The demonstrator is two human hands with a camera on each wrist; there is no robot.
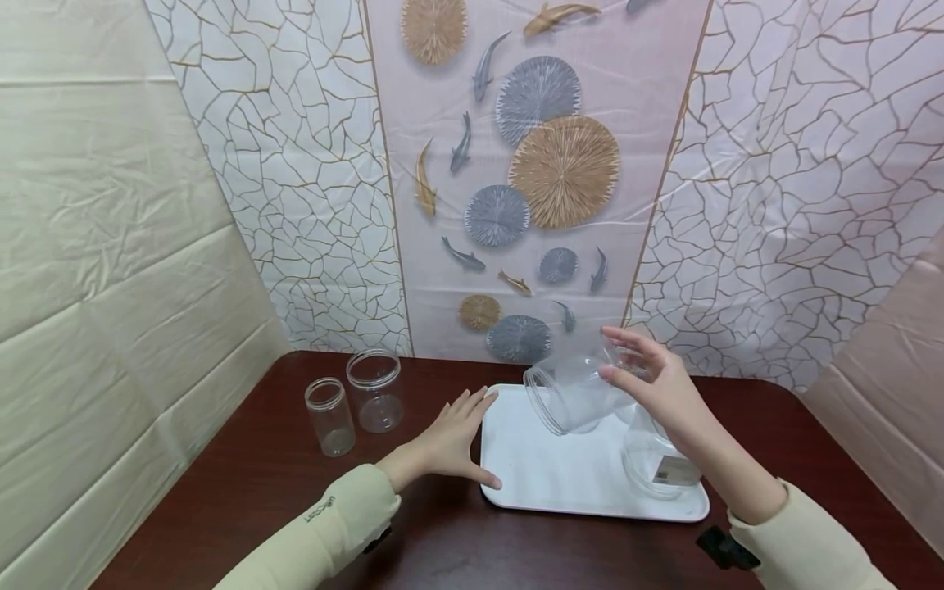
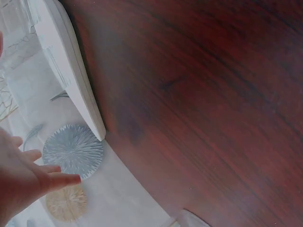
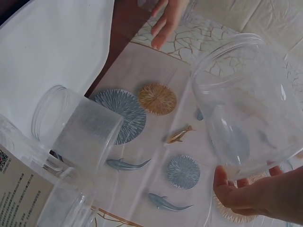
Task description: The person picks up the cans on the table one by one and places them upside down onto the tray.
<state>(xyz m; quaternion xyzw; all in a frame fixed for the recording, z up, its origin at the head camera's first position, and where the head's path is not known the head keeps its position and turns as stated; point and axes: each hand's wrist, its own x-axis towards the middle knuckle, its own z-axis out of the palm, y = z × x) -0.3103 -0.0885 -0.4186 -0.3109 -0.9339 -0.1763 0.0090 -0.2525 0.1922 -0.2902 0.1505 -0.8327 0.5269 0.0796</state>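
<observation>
My right hand [image 1: 649, 377] grips a large clear jar [image 1: 578, 393] by its base end, with fingers and thumb around it. The jar hangs tilted over the white tray [image 1: 546, 467], its threaded mouth pointing left. In the right wrist view the held jar [image 3: 246, 104] shows nothing inside. Under my right forearm, a clear jar with a printed label [image 1: 667, 471] stands on the tray's right part. Another clear jar [image 3: 85, 127] is beside it in the right wrist view. At the tray's left edge my left hand [image 1: 453, 438] spreads its straight fingers and holds nothing.
Two clear jars stand on the dark wooden table at the left: a narrow jar [image 1: 330, 422] and a wider jar [image 1: 376, 393] behind it. A patterned cloth [image 1: 509, 246] hangs along the table's far edge, with pale cloth walls on both sides.
</observation>
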